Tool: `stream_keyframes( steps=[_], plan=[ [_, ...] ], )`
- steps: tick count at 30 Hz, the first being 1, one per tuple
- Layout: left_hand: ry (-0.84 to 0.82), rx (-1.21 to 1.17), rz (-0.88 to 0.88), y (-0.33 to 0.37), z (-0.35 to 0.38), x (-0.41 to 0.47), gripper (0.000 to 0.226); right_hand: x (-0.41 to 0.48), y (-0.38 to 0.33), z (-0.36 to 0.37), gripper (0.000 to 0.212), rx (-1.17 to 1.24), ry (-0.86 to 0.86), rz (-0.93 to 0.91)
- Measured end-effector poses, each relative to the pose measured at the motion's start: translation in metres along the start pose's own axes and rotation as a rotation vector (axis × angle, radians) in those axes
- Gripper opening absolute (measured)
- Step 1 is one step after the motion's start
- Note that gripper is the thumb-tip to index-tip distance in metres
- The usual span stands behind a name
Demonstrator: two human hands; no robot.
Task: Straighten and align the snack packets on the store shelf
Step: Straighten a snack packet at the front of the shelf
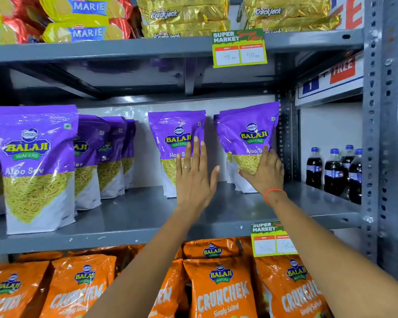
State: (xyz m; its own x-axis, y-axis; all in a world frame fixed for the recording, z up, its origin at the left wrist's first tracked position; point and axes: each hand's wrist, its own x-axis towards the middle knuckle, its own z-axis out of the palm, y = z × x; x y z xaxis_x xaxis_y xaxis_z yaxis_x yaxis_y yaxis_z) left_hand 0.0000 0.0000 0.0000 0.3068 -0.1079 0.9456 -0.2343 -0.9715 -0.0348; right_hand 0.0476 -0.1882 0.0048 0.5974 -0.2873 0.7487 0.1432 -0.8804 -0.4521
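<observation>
Two purple packets stand upright on middle shelf (133,212): centre packet (175,136), right packet (248,136). More purple packets (35,166) far left of fingers. Cola bottles (333,171) right of them. Left hand (193,177) flat, fingers spread, on centre packet. Right hand (262,173) open-palmed against right packet, gripping nothing.

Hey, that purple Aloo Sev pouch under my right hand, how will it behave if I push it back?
The right-hand Aloo Sev pouch leans left, so it may tip instead of sliding. Its glossy film probably slides easily on the grey metal shelf. The creased top suggests it is soft and will dent under the right hand.
</observation>
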Motion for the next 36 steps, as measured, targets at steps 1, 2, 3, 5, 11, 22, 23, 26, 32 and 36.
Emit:
stream_keyframes(
  steps=[1,2,3,5,11,22,23,26,32,36],
  plan=[
    [-0.03,-0.036,-0.013,0.003,0.001,-0.009,0.067,0.0,0.004,0.002,0.112,0.008,-0.029,0.048],
    [-0.036,-0.063,-0.016,0.006,-0.001,-0.016,0.067,0.0,0.006,0.003,0.115,0.02,-0.037,0.086],
    [-0.04,-0.072,-0.002,0.007,0.0,-0.027,0.068,0.0,0.01,0.007,0.118,0.037,-0.049,0.123],
    [-0.058,-0.071,0.006,0.011,0.003,-0.049,0.068,0.001,0.016,0.014,0.123,0.068,-0.07,0.162],
    [-0.175,0.008,0.039,0.015,-0.003,-0.076,0.069,0.017,0.013,0.025,0.125,0.144,-0.117,0.241],
    [-0.236,0.068,0.031,0.015,-0.008,-0.097,0.076,0.027,0.017,0.032,0.126,0.186,-0.246,0.33],
    [-0.234,0.066,0.027,0.015,-0.008,-0.097,0.076,0.027,0.017,0.031,0.126,0.187,-0.253,0.333],
    [-0.223,0.055,0.037,0.015,-0.007,-0.098,0.074,0.027,0.016,0.029,0.123,0.202,-0.264,0.344],
    [-0.16,0.054,0.09,0.013,-0.006,-0.099,0.069,0.022,0.013,0.022,0.118,0.236,-0.262,0.37],
    [-0.129,0.064,0.117,0.015,-0.006,-0.099,0.069,0.015,0.016,0.01,0.118,0.248,-0.261,0.369]
  ],
)
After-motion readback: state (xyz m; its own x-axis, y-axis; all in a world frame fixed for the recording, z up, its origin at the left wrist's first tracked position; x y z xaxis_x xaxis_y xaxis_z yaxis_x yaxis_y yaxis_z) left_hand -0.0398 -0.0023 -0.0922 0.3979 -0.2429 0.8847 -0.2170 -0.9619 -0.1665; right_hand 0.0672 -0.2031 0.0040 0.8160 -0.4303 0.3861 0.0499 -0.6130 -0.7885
